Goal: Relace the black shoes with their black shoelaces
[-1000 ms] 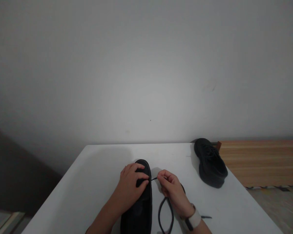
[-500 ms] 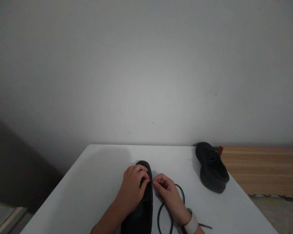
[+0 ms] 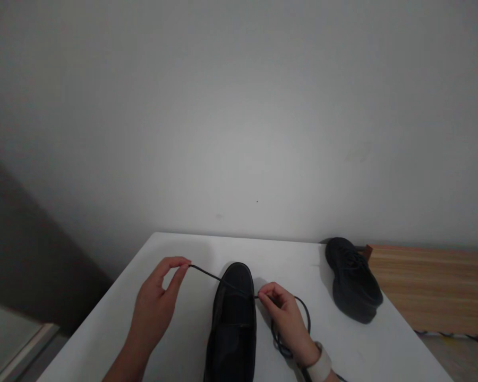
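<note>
Black shoe [image 3: 233, 323] and its thin black lace [image 3: 219, 278], drawn taut across a smooth white table [image 3: 175, 339].

Matte and rounded at the toe, the shoe lies lengthwise at the table's near middle, toe pointing away toward the wall. Left hand [image 3: 155, 305] pinches the cord's end out to the left; right hand [image 3: 284, 315] pinches it just beside the shoe, slack looping below. Another dark, chunky-soled shoe [image 3: 354, 286] sits well apart at the right edge, near a wooden surface [image 3: 434, 286].

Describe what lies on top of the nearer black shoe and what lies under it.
A black lace runs across the top of the shoe, pinched by the left hand and right hand. Under it is the white table; the sole is hidden.
</note>
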The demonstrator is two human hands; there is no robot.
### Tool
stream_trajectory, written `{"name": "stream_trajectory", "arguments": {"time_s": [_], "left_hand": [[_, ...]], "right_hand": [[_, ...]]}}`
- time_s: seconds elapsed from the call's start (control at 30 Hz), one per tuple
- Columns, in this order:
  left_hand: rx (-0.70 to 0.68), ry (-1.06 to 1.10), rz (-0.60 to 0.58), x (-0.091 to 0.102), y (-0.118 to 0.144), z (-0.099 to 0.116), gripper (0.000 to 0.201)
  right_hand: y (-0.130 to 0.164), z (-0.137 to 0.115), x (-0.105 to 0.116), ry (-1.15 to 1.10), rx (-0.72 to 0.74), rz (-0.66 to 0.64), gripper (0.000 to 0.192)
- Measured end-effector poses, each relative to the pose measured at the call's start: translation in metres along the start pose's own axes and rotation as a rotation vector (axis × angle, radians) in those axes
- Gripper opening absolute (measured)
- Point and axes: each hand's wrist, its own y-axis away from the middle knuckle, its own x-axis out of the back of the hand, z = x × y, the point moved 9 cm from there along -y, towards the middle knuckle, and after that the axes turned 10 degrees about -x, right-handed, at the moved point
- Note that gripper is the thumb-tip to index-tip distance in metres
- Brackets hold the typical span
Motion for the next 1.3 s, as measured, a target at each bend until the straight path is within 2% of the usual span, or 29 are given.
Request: {"name": "stream_trajectory", "arguments": {"time_s": [0.13, 0.23, 0.3, 0.4, 0.47, 0.53, 0.6, 0.7, 0.8, 0.93, 1.03, 1.13, 1.3], "left_hand": [[-0.139, 0.134, -0.081, -0.021, 0.008, 0.03, 0.018], [-0.238, 0.226, -0.117, -0.04, 0.012, 0.053, 0.014], [-0.291, 0.275, -0.143, -0.052, 0.013, 0.064, 0.013], [-0.335, 0.345, -0.194, -0.066, 0.015, 0.069, 0.014], [-0.269, 0.374, -0.235, -0.076, 0.016, 0.059, 0.012], [-0.139, 0.369, -0.264, -0.084, 0.019, 0.04, 0.01], [-0.03, 0.35, -0.293, -0.089, 0.024, 0.023, 0.025], [0.05, 0.35, -0.344, -0.096, 0.032, 0.006, 0.039], [0.136, 0.377, -0.366, -0.101, 0.037, -0.007, 0.033], [0.235, 0.43, -0.334, -0.101, 0.039, -0.022, 0.024], [0.275, 0.468, -0.302, -0.096, 0.04, -0.027, 0.023], [0.296, 0.498, -0.276, -0.089, 0.04, -0.027, 0.025], [0.319, 0.531, -0.26, -0.084, 0.042, -0.027, 0.026]], "right_hand": [[0.01, -0.039, -0.002, 0.081, 0.167, 0.06, 0.022], [0.024, -0.078, -0.018, 0.123, 0.277, 0.038, 0.018], [0.03, -0.094, -0.034, 0.123, 0.283, -0.034, 0.023], [0.028, -0.099, -0.047, 0.015, 0.187, -0.08, 0.017], [0.023, -0.093, -0.044, -0.053, 0.133, -0.052, 0.019], [0.016, -0.086, -0.038, -0.082, 0.114, -0.022, 0.025], [0.011, -0.08, -0.031, -0.093, 0.114, -0.001, 0.026], [0.007, -0.073, -0.024, -0.092, 0.117, 0.021, 0.027], [0.007, -0.072, -0.021, -0.065, 0.137, 0.042, 0.027], [0.012, -0.086, -0.018, 0.143, 0.263, 0.116, 0.018], [0.013, -0.095, -0.026, 0.271, 0.331, 0.102, 0.012], [0.013, -0.097, -0.046, 0.38, 0.365, 0.009, 0.01], [0.011, -0.097, -0.075, 0.598, 0.362, -0.112, 0.018]]}}
